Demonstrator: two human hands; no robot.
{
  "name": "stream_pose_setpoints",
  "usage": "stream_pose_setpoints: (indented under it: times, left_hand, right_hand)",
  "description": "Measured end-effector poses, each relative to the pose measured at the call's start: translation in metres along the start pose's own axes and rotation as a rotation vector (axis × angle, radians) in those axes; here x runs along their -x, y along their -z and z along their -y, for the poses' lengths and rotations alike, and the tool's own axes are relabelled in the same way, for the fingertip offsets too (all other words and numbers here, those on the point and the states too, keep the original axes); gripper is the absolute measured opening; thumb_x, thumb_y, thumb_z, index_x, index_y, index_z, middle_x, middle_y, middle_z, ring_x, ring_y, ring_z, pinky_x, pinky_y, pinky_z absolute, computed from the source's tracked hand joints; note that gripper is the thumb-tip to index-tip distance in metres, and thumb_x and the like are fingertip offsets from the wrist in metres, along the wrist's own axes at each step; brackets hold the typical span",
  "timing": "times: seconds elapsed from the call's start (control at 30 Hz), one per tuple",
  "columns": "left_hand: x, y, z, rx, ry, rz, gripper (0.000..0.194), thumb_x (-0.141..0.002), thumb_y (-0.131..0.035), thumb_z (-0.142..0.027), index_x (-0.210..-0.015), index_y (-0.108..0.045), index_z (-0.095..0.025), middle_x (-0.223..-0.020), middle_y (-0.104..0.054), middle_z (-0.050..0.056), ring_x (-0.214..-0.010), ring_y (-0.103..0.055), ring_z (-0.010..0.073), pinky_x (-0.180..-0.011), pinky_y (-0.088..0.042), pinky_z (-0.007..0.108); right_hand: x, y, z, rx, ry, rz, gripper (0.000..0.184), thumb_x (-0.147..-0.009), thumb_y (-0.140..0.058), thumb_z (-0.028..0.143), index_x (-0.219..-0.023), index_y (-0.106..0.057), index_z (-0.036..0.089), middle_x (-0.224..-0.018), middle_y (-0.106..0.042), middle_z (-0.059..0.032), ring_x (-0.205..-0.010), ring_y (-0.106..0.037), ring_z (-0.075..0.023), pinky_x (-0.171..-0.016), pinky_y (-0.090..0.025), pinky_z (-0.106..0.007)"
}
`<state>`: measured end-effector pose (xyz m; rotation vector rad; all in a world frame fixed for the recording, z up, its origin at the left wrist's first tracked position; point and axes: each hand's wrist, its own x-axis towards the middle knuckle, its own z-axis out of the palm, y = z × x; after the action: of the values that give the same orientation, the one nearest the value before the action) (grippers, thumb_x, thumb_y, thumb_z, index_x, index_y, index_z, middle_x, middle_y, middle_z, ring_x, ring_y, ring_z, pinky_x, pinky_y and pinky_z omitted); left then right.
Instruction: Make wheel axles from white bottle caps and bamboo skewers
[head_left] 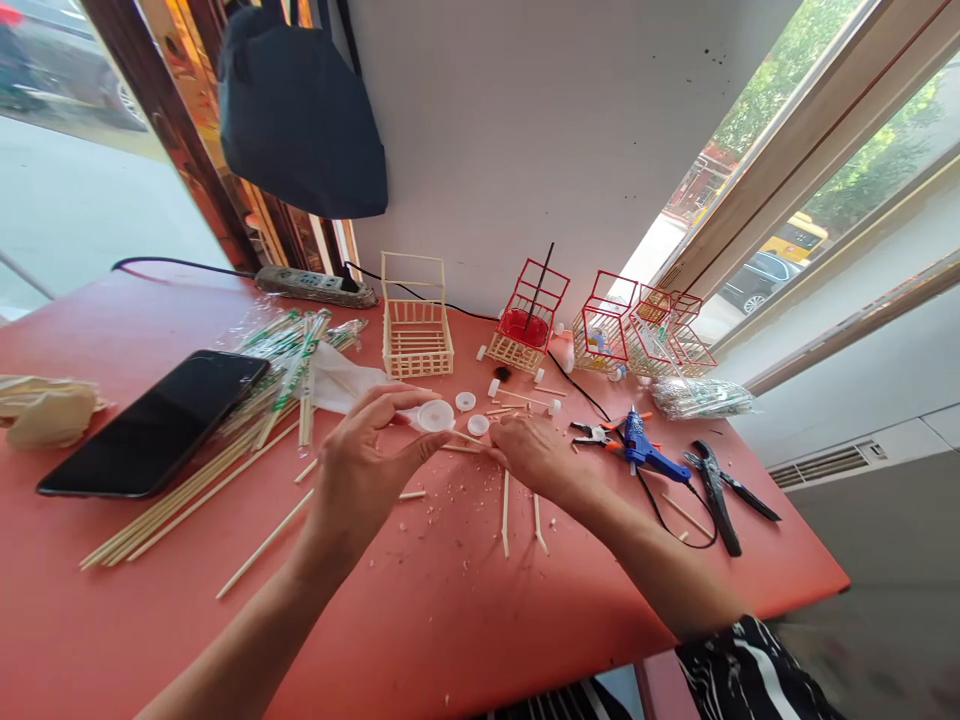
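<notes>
My left hand (364, 450) is raised a little above the red table (420, 620), its thumb and fingers pinched on a white bottle cap (435, 415). My right hand (536, 455) rests on the table just right of it, fingers curled on a thin bamboo stick (463, 447) that points toward the cap. Two more white caps (472, 412) lie just behind the hands. Short cut sticks (505, 512) and wood crumbs lie in front of my right hand.
A black phone (157, 422) and a spread of long bamboo sticks (202, 480) lie left. A blue glue gun (646, 450), small pliers (592, 433) and black cutters (716, 490) lie right. Stick baskets, one bare (415, 320) and several red (637, 325), stand at the wall beside a power strip (315, 285).
</notes>
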<state>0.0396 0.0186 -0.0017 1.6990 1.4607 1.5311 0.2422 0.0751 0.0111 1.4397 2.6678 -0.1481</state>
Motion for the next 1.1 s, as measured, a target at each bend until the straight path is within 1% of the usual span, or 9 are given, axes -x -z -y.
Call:
stream_pose_setpoints:
  times: [0.1, 0.2, 0.3, 0.4, 0.5, 0.6, 0.73, 0.9, 1.1]
  left_hand:
    - [0.002, -0.003, -0.007, 0.059, -0.001, 0.020, 0.027, -0.083, -0.074, -0.042, -0.104, -0.069, -0.026, -0.111, -0.068, 0.004, -0.105, -0.065, 0.0249, -0.094, -0.054, 0.040]
    - [0.009, -0.009, -0.012, 0.033, 0.018, 0.070, 0.025, -0.083, -0.073, -0.043, -0.102, -0.070, -0.026, -0.109, -0.069, 0.004, -0.099, -0.066, 0.0239, -0.088, -0.056, 0.039]
    - [0.019, -0.017, -0.015, 0.030, 0.011, 0.137, 0.022, -0.084, -0.073, -0.040, -0.100, -0.071, -0.026, -0.108, -0.070, 0.005, -0.097, -0.067, 0.0241, -0.088, -0.056, 0.040]
    - [0.029, -0.028, -0.012, 0.031, 0.018, 0.219, 0.021, -0.084, -0.073, -0.039, -0.100, -0.072, -0.027, -0.105, -0.072, 0.005, -0.097, -0.067, 0.0247, -0.087, -0.057, 0.039]
    - [0.036, -0.036, -0.005, 0.028, 0.022, 0.270, 0.021, -0.084, -0.074, -0.038, -0.101, -0.072, -0.027, -0.104, -0.073, 0.005, -0.096, -0.068, 0.0246, -0.085, -0.056, 0.038]
    - [0.039, -0.041, 0.002, 0.043, 0.014, 0.305, 0.023, -0.083, -0.076, -0.035, -0.105, -0.072, -0.028, -0.104, -0.073, 0.004, -0.097, -0.068, 0.0242, -0.086, -0.055, 0.037]
    - [0.041, -0.043, 0.006, 0.071, -0.004, 0.318, 0.025, -0.083, -0.077, -0.033, -0.106, -0.072, -0.028, -0.106, -0.073, 0.004, -0.101, -0.068, 0.0246, -0.087, -0.054, 0.036]
    - [0.043, -0.043, 0.005, 0.075, 0.003, 0.318, 0.024, -0.082, -0.078, -0.033, -0.105, -0.073, -0.027, -0.106, -0.074, 0.005, -0.103, -0.068, 0.0262, -0.088, -0.054, 0.039]
    - [0.045, -0.043, 0.004, 0.072, 0.015, 0.321, 0.024, -0.083, -0.077, -0.033, -0.105, -0.072, -0.028, -0.108, -0.074, 0.004, -0.104, -0.068, 0.0262, -0.089, -0.054, 0.039]
  right_hand:
    - [0.006, 0.007, -0.005, -0.038, -0.054, -0.063, 0.012, -0.096, -0.059, 0.023, -0.090, -0.066, 0.016, -0.094, -0.073, -0.0092, -0.084, -0.067, -0.0226, -0.069, -0.043, -0.029]
    - [0.025, 0.017, -0.016, -0.138, -0.140, -0.230, 0.015, -0.101, -0.051, 0.026, -0.093, -0.061, 0.018, -0.093, -0.070, -0.0059, -0.080, -0.063, -0.0181, -0.068, -0.043, -0.027]
    - [0.051, 0.022, -0.022, -0.599, -0.163, -0.542, 0.018, -0.100, -0.052, 0.030, -0.086, -0.057, 0.019, -0.072, -0.061, 0.0012, -0.062, -0.054, -0.0124, -0.061, -0.042, -0.024]
    - [0.070, 0.018, -0.014, -0.976, -0.142, -0.688, 0.019, -0.100, -0.053, 0.037, -0.091, -0.057, 0.021, -0.076, -0.062, 0.0007, -0.061, -0.056, -0.0114, -0.057, -0.045, -0.023]
    - [0.078, 0.010, -0.002, -1.072, -0.094, -0.694, 0.017, -0.100, -0.054, 0.036, -0.095, -0.058, 0.021, -0.081, -0.064, -0.0008, -0.066, -0.059, -0.0123, -0.060, -0.048, -0.024]
    - [0.080, 0.004, 0.006, -0.956, -0.047, -0.652, 0.015, -0.100, -0.053, 0.031, -0.093, -0.061, 0.021, -0.078, -0.064, -0.0009, -0.066, -0.058, -0.0132, -0.062, -0.048, -0.025]
    - [0.078, 0.001, 0.010, -0.745, 0.034, -0.669, 0.013, -0.099, -0.053, 0.024, -0.090, -0.062, 0.021, -0.081, -0.067, -0.0019, -0.068, -0.058, -0.0135, -0.064, -0.046, -0.027]
    - [0.075, -0.001, 0.014, -0.699, 0.064, -0.625, 0.012, -0.099, -0.053, 0.025, -0.092, -0.062, 0.022, -0.082, -0.069, -0.0022, -0.072, -0.062, -0.0154, -0.067, -0.047, -0.028]
    - [0.073, -0.003, 0.016, -0.681, 0.087, -0.617, 0.011, -0.099, -0.054, 0.023, -0.091, -0.062, 0.022, -0.084, -0.070, -0.0028, -0.076, -0.064, -0.0157, -0.069, -0.048, -0.027]
